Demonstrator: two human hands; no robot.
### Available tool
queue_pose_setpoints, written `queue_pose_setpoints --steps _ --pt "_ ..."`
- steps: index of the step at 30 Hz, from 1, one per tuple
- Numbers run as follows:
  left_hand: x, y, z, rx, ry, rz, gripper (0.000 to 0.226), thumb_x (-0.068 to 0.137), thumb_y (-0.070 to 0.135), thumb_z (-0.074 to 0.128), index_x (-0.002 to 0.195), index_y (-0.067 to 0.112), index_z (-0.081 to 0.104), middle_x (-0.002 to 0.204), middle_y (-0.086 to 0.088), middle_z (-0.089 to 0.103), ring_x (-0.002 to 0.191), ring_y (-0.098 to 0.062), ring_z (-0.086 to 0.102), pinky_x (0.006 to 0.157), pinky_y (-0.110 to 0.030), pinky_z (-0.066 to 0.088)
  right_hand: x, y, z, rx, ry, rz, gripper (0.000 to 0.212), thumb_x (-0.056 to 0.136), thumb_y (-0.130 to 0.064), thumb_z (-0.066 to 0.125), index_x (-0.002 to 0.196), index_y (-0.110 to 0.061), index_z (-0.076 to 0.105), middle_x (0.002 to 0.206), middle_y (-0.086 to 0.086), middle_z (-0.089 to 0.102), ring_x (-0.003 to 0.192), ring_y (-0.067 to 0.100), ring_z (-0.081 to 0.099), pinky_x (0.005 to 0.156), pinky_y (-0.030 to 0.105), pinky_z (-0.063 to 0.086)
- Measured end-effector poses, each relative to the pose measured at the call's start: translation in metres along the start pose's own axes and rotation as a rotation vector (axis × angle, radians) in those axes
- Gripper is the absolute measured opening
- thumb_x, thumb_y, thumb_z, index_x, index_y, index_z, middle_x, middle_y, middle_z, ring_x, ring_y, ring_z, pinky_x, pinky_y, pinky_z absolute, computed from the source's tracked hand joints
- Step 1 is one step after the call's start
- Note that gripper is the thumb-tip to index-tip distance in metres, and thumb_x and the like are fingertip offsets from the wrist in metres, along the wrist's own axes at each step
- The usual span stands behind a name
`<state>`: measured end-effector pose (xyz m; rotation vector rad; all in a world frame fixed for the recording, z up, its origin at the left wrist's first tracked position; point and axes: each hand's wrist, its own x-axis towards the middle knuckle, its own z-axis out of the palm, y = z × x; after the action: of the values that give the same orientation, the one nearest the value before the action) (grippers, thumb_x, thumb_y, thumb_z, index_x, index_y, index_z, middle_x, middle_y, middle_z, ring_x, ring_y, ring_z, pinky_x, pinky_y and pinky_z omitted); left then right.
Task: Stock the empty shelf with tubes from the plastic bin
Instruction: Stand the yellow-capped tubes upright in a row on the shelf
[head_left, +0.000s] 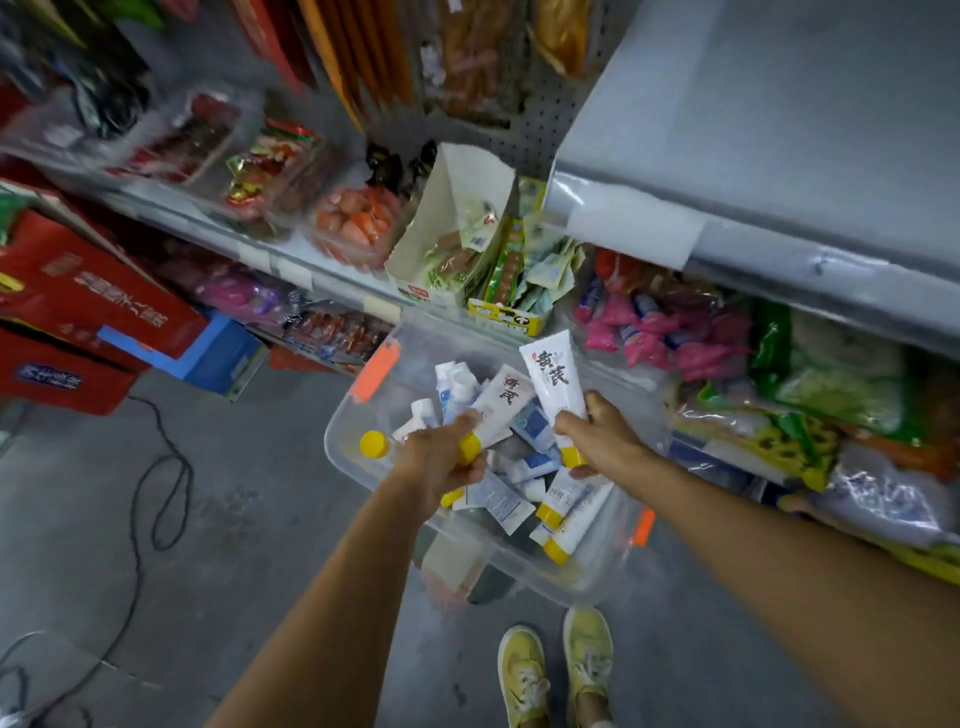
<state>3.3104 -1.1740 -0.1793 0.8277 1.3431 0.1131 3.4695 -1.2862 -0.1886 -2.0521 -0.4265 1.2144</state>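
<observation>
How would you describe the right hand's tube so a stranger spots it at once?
Find the clear, orange-clipped bin. Above its right side the right hand grips a white tube with black brush characters near its yellow cap. It stands highest and most upright; the left hand holds its twin, tilted lower.

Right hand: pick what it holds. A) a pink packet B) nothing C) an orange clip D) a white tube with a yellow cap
D: the right hand grips a white tube with black characters, its yellow cap at the palm, over the plastic bin.
</observation>
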Motion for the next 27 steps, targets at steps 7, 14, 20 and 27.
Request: queue_pose_setpoints --steps 7,14,20,27 --pt "-0.091 0.024 0.034 -0.141 -0.311 0.096 0.024 0.096 0.011 0.052 0.115 -0.004 0.055 0.085 -0.018 0.068 0.072 -0.025 0.069 0.065 -0.033 0.059 -0.091 -0.054 -0.050 -0.024 0.079 -0.171 0.046 0.077 -0.027 0.074 0.111 -0.015 0.045 0.094 0.004 0.062 0.063 0.017 0.058 0.043 0.023 0.041" --pt "-0.186 0.052 0.079 -0.025 -0.355 0.397 0.027 0.090 -0.001 0.052 0.117 0.005 0.053 0.095 -0.016 0.070 0.083 -0.027 0.070 0.071 -0.041 0.057 -0.177 -0.086 -0.113 0.036 0.166 -0.376 0.036 0.079 -0.021 0.072 0.108 -0.018 0.050 0.093 0.000 0.065 0.048 0.011 0.055 0.038 0.022 0.042" --pt "-0.268 0.063 0.140 -0.009 -0.370 0.639 0.033 0.086 -0.001 0.054 0.117 0.012 0.054 0.110 -0.019 0.067 0.091 -0.032 0.069 0.064 -0.038 0.058 -0.248 -0.089 -0.184 0.029 0.158 -0.564 0.040 0.078 -0.021 0.077 0.114 -0.020 0.061 0.096 -0.005 0.069 0.076 0.012 0.071 0.057 0.030 0.058" --pt "-0.355 0.066 0.211 0.075 -0.350 0.885 0.034 0.077 0.021 0.064 0.109 0.025 0.055 0.108 -0.008 0.068 0.098 -0.030 0.066 0.073 -0.045 0.058 -0.327 -0.092 -0.267 -0.111 0.285 -0.775 0.026 0.077 -0.025 0.078 0.100 -0.023 0.066 0.077 -0.014 0.065 0.062 -0.007 0.058 0.054 0.011 0.042"
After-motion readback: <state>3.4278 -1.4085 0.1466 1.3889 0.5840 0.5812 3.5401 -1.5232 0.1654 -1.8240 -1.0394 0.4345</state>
